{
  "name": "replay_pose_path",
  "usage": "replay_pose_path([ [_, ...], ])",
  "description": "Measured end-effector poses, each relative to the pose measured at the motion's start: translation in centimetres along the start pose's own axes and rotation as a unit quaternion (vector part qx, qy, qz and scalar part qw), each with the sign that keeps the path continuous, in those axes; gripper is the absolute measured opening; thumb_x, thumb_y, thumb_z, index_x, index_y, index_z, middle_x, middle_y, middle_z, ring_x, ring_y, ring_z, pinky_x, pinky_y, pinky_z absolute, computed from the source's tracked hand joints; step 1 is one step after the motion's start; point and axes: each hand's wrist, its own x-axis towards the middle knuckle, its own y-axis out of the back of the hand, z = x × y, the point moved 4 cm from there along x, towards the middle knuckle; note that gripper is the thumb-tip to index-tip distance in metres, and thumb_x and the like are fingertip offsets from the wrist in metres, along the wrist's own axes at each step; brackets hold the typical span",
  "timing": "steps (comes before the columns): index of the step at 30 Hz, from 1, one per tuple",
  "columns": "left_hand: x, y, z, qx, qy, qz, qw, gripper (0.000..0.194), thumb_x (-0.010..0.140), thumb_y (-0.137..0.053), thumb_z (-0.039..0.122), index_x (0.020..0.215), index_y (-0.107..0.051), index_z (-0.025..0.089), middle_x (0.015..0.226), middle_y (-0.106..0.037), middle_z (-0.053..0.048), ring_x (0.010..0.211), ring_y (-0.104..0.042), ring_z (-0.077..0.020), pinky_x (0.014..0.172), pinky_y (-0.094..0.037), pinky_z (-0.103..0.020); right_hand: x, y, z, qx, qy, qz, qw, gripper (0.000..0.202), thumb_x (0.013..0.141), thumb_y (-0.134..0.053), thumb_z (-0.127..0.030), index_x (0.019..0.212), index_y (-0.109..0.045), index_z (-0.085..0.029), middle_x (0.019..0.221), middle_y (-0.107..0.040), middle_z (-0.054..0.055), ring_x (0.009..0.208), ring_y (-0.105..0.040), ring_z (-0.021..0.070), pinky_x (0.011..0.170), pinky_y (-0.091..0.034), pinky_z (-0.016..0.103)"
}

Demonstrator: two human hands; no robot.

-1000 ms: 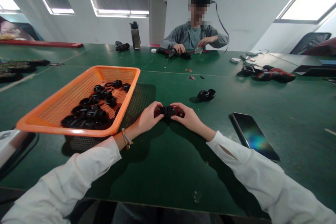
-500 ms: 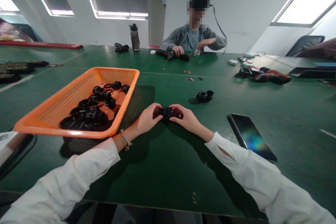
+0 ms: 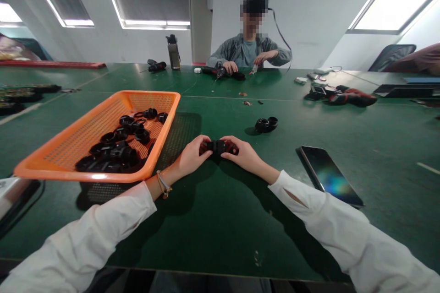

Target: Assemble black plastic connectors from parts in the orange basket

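Note:
Between my two hands is a small black plastic fitting [image 3: 217,147], lying crosswise just above or on the green table [image 3: 209,229]. My left hand [image 3: 193,154] is closed on its left end, thumb and fingers pinching. On the other end my right hand [image 3: 243,153] is closed in the same way. The fingers cover both ends, so its full shape is hidden. Beyond my right hand lies a pair of similar black ring-shaped parts [image 3: 266,124]. An orange basket [image 3: 68,175] with several black fittings [image 3: 118,150] stands beside my left forearm.
A phone [image 3: 330,175] lies near my right forearm. Across the table sits a person [image 3: 250,50] with both hands on dark tools. A bottle [image 3: 173,52] stands at the back, and a red-and-black tool [image 3: 352,97] lies at the far right.
The view has shifted slightly. Both hands stay closed on the black fitting, which looks turned a little between the fingers.

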Motion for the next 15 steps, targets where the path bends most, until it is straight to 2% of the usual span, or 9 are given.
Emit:
replay_pose_path([
  [15,0.07,-0.1,-0.2,0.031,-0.023,-0.004,0.999,0.024,0.075,-0.055,0.013,0.1,-0.055,0.015,0.099,-0.06,-0.008,0.091,-0.06,-0.0195,0.083,-0.051,-0.036,0.07,-0.01,0.06,0.005,0.001,0.004,1.0,0.034,0.07,-0.064,-0.019,0.104,-0.057,-0.018,0.081,-0.065,0.001,0.068,-0.058,0.0132,0.064,-0.045,0.028],
])
